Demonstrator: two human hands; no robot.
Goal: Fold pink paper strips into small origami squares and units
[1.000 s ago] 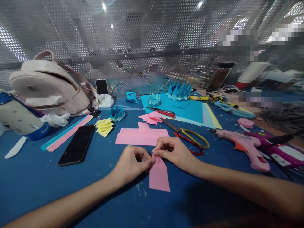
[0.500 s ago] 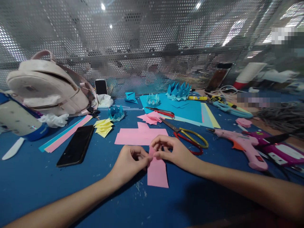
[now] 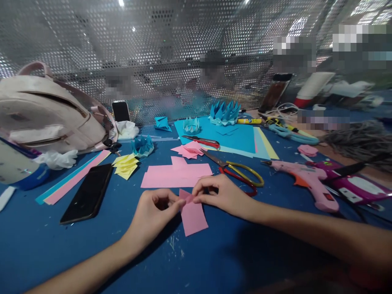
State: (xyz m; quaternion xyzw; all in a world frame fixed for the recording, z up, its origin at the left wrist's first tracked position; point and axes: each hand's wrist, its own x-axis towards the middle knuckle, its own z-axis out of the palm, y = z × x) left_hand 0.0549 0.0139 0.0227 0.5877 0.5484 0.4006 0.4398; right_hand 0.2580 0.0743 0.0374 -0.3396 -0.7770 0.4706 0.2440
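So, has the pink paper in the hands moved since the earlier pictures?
Yes: the held paper has shifted forward, its lower edge nearer the flat pink strip.

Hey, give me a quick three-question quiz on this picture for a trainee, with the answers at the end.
1. What colour is the paper held by the left hand and right hand?
2. True or false: the right hand is gripping the scissors.
3. Which is closest to the phone lying flat? A) glue gun; B) folded yellow papers; C) yellow marker.

Key:
1. Pink.
2. False; the scissors lie on the blue table.
3. B.
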